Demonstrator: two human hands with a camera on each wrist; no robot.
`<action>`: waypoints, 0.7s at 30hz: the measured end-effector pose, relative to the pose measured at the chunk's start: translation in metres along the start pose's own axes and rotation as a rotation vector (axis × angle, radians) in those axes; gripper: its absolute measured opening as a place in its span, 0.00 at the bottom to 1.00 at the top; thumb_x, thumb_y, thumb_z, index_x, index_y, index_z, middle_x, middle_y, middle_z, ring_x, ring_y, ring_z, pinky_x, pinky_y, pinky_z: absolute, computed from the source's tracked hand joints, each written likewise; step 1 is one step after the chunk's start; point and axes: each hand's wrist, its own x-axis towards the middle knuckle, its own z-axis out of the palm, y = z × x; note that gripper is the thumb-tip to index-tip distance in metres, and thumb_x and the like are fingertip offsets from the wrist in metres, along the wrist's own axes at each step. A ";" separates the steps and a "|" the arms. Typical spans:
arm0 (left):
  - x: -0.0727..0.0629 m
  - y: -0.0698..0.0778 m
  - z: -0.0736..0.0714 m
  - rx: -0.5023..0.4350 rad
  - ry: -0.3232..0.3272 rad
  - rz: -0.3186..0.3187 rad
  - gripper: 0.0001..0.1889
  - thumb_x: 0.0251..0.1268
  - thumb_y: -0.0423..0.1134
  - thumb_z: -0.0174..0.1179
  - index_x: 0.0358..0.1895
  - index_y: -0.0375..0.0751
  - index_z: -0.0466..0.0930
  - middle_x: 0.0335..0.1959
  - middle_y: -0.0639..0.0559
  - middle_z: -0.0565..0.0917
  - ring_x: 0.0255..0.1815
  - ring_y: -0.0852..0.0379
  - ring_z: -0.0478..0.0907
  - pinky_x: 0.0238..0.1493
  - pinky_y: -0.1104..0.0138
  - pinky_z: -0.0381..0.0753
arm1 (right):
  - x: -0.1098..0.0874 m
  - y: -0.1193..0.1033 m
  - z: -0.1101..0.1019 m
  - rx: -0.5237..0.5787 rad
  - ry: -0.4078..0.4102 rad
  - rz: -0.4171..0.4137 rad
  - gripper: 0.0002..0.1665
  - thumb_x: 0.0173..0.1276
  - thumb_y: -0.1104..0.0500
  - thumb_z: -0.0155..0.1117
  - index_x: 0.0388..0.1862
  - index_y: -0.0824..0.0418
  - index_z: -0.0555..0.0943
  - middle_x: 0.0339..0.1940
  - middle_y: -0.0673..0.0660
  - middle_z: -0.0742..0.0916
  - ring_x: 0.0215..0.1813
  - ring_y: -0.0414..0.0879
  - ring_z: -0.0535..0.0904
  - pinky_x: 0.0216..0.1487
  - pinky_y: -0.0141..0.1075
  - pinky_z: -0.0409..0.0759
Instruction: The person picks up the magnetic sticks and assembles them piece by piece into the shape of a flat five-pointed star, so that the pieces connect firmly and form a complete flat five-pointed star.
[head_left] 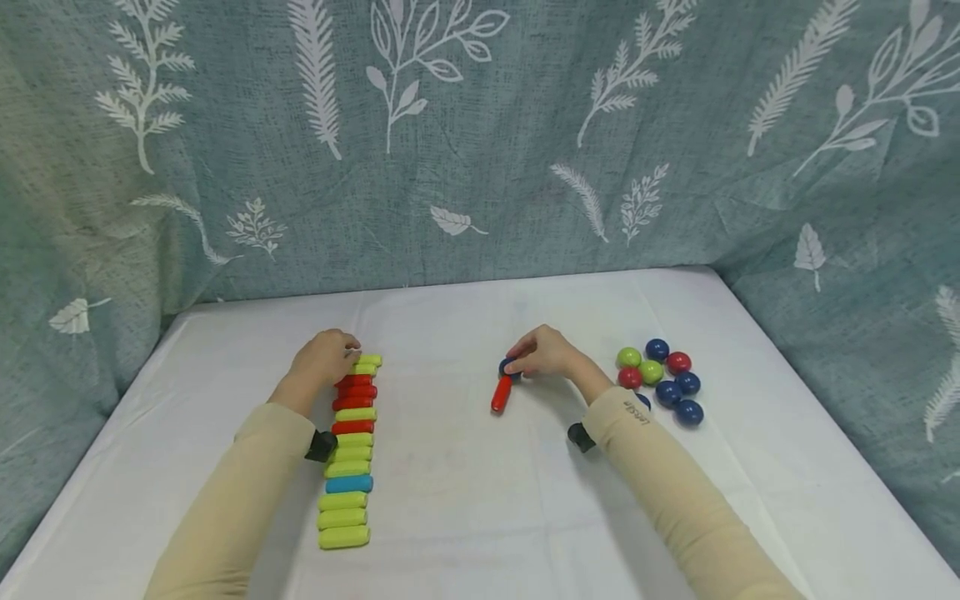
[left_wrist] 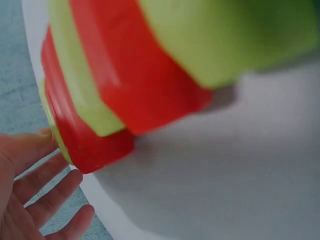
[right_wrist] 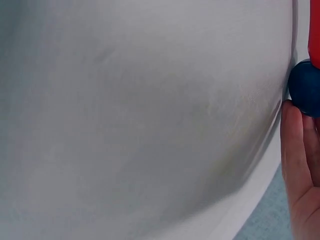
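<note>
A column of short yellow-green, red and blue sticks (head_left: 348, 469) lies on the left of the white cloth. My left hand (head_left: 322, 358) is at the column's far end. In the left wrist view its thumb touches the end of a yellow-green stick (left_wrist: 54, 120), and the other fingers are spread. Near the middle, my right hand (head_left: 549, 353) holds a dark blue ball (head_left: 511, 367) between thumb and fingers. A red stick (head_left: 501, 396) meets the ball and points toward me. The right wrist view shows the blue ball (right_wrist: 305, 89) at the fingertips, partly cut off.
To the right lies a cluster of green, red and dark blue balls (head_left: 651, 372), one partly hidden behind the right sleeve. A leaf-patterned grey-green curtain (head_left: 480, 167) hangs behind the white-covered table (head_left: 442, 517).
</note>
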 end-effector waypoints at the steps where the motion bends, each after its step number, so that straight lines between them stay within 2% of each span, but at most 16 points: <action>1: 0.000 -0.001 0.001 -0.004 -0.004 -0.003 0.15 0.66 0.33 0.48 0.50 0.27 0.76 0.50 0.30 0.74 0.52 0.38 0.69 0.54 0.48 0.69 | 0.000 0.001 0.000 0.002 -0.004 0.000 0.18 0.57 0.58 0.68 0.45 0.65 0.82 0.41 0.58 0.85 0.35 0.44 0.78 0.37 0.32 0.77; 6: 0.003 -0.002 0.004 -0.040 -0.055 -0.005 0.16 0.67 0.33 0.46 0.53 0.27 0.74 0.52 0.30 0.73 0.52 0.38 0.69 0.56 0.48 0.67 | 0.001 0.002 -0.001 0.029 -0.013 0.014 0.18 0.58 0.58 0.67 0.46 0.64 0.82 0.44 0.58 0.84 0.34 0.44 0.78 0.37 0.32 0.77; 10: 0.003 -0.004 0.002 -0.061 -0.086 0.000 0.16 0.67 0.32 0.47 0.51 0.26 0.75 0.51 0.30 0.74 0.48 0.40 0.70 0.55 0.49 0.68 | 0.001 0.001 0.001 0.047 -0.020 0.008 0.18 0.58 0.58 0.67 0.47 0.65 0.81 0.45 0.59 0.83 0.33 0.44 0.78 0.36 0.32 0.76; 16: 0.004 -0.004 0.003 -0.053 -0.073 0.017 0.14 0.66 0.32 0.49 0.49 0.26 0.76 0.47 0.33 0.76 0.42 0.44 0.70 0.49 0.53 0.72 | 0.000 0.000 0.001 0.042 -0.021 0.005 0.18 0.58 0.58 0.67 0.47 0.65 0.81 0.45 0.59 0.83 0.34 0.44 0.77 0.37 0.32 0.76; 21: 0.008 0.001 0.003 -0.054 -0.056 0.058 0.12 0.66 0.30 0.50 0.47 0.26 0.76 0.44 0.34 0.78 0.41 0.44 0.72 0.47 0.54 0.73 | 0.000 0.000 -0.001 0.020 -0.020 0.007 0.18 0.58 0.59 0.67 0.47 0.65 0.81 0.43 0.59 0.84 0.38 0.45 0.76 0.40 0.32 0.76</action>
